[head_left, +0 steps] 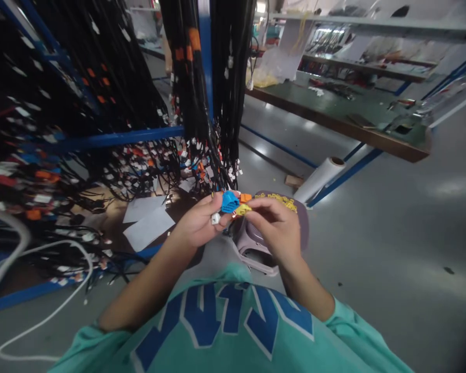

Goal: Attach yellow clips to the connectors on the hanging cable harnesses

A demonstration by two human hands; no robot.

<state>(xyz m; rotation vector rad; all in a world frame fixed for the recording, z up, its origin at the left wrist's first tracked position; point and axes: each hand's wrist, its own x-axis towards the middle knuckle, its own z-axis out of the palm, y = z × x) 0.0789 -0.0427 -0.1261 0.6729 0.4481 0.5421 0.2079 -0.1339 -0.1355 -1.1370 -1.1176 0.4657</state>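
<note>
My left hand [202,221] is closed around a small bunch of wire connectors. Among them are a blue connector [230,202] under the thumb, a white connector [215,218] below it and an orange connector [245,197] to its right. Between the thumb and fingers of my right hand [277,228] is a small yellow plastic piece [242,210], right against the bunch. Whether it sits on a connector I cannot tell. Many similar yellow pieces [285,201] lie on a mauve plastic stool [303,223] just beyond my right hand.
Thick black cable bundles [196,77] hang from a blue metal rack [132,137] at the left and ahead. White paper sheets [149,223] lie on its lower shelf. A green-topped workbench [334,109] stands at the right, with a white roll [320,178] leaning near it. A white cable [72,295] loops at the lower left.
</note>
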